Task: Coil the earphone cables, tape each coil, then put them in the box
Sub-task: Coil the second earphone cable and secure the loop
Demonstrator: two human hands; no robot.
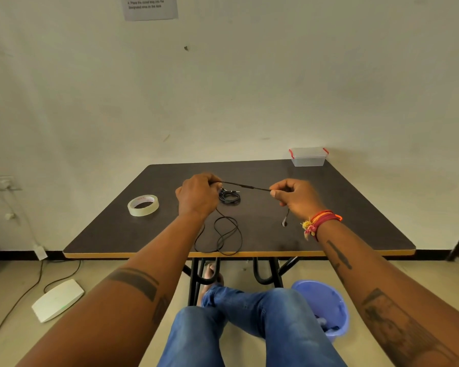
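Earphone cable (245,186) was stretched tight in the air between two hands, just above the desk (342,207). The left hand (198,194) was pinched shut on one end of the tight bit. The right hand (294,196) was pinched shut on the other end. An earbud (284,221) hung down below the right hand. The rest of the cable lay in loose loops (224,235) near the front edge of the desk. A small coiled cable (229,197) sat on the desk just beside the left hand. A roll of tape (143,205) waited off to the left. The clear box (308,156) stood at the far right corner, well apart from the hands.

It looked like the coiling step, just starting. Next, the hands would likely need to wind the cable round and round into a neat ring, then reach for the tape.
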